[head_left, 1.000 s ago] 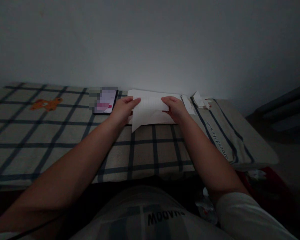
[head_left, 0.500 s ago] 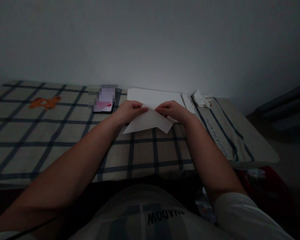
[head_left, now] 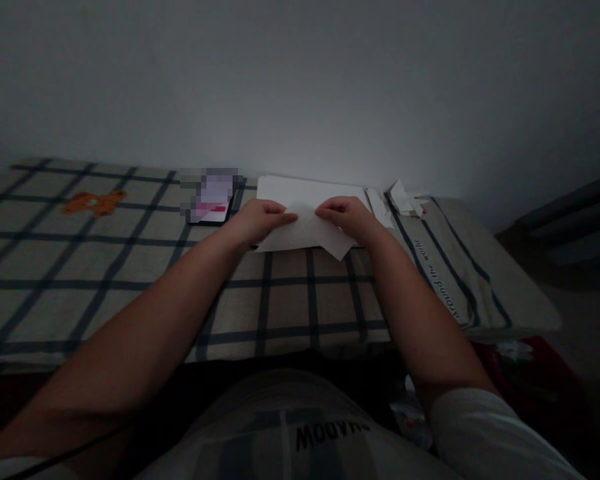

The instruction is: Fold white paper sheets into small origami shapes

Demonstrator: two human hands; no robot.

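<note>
A thin white sheet of paper (head_left: 303, 230) hangs between my two hands, its lower edge uneven with a pointed flap at the right. My left hand (head_left: 261, 221) pinches its left side between thumb and fingers. On the other side, my right hand (head_left: 347, 217) is closed on the paper near its upper right. Just behind lies a stack of white paper (head_left: 313, 189) on the cloth, partly covered by the hands and the held sheet.
A plaid cloth (head_left: 145, 267) covers the table against a wall. To the left are a phone (head_left: 213, 197) and an orange bear-shaped piece (head_left: 94, 203). Paper strips (head_left: 379, 207) and crumpled scraps (head_left: 406, 199) lie right of the stack. A red container (head_left: 535, 373) stands below, at right.
My right hand has shifted slightly right and up, so the hands are a little farther apart. The sheet's lower edge has risen, and its right flap has moved right.
</note>
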